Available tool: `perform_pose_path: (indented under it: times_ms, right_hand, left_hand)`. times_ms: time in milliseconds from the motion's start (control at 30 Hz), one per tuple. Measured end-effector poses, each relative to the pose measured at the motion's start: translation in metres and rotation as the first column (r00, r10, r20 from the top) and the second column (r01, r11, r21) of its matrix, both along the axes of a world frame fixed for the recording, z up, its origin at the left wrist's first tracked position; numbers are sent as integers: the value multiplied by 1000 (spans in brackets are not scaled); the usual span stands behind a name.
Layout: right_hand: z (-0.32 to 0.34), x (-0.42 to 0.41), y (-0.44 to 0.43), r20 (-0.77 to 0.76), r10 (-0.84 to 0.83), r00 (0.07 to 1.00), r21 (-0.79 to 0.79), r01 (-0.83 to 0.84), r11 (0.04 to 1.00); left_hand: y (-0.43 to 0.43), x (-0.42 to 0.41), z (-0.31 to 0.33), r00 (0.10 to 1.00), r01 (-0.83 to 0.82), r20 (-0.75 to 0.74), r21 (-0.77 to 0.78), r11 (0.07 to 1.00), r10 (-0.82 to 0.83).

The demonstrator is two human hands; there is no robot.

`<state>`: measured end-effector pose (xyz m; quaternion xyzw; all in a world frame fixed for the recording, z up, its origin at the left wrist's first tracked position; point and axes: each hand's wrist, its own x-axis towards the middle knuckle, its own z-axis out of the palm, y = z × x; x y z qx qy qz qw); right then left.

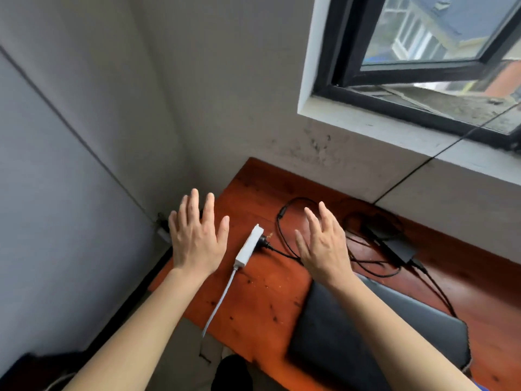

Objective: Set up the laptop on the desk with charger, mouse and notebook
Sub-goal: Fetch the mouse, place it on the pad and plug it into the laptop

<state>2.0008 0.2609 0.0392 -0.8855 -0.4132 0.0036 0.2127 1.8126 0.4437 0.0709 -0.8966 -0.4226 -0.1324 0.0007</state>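
At the far left of the white power strip (249,246), low in the corner of the grey wall (84,165), a small pale fitting (163,231) sits half hidden behind the left hand (196,238) and is too blurred to identify. That hand is released, palm down with fingers spread and holding nothing, just left of the strip over the edge of the red-brown wooden desk (267,294). Whether it touches the wood cannot be told.

The strip lies tilted on the desk between the two hands. The picture is too soft for any brand or marking on it to be read. Its white cord (221,299) trails off the near edge of the desk. A black plug (263,244) sits in the strip's right side, and its black cable (284,221) coils away to the right, partly covered by the right hand (321,244). This hand is also released, with fingers straight and grasping nothing.

Further right of the strip the charger brick (394,245) lies among the loops, with no readable label. The closed dark laptop (394,334) lies nearer the person than the strip and to its right. The right forearm crosses its left part. Above and right of the strip, a thin black wire (423,165) climbs to the sill of the window (423,52), whose right side is cut off.
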Motion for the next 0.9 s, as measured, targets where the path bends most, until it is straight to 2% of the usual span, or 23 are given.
perform_pose_path:
  times_ms: [200,367,500,633,767,900]
  right_hand:
    - [-18,-44,15,-53,281,958,1,-281,960]
    - [5,-137,47,-57,564,824,83,-559,825]
    - [33,-232,64,-11,752,659,85,-749,657]
    - [54,-330,67,47,874,483,85,-874,478]
    - [76,-476,50,123,971,206,77,-977,198]
    - [89,-640,13,184,983,-7,105,-994,-27]
  left_hand:
    - [-70,-86,4,946,-300,-136,-20,954,295]
    - [-111,-201,39,796,-566,-196,95,819,572]
    - [-155,-308,69,600,-770,-162,146,621,783]
    - [-207,-399,84,464,-868,-77,161,471,882]
    - [-275,-513,92,305,-939,11,170,298,952]
    - [-352,-632,98,155,-970,76,201,137,985]
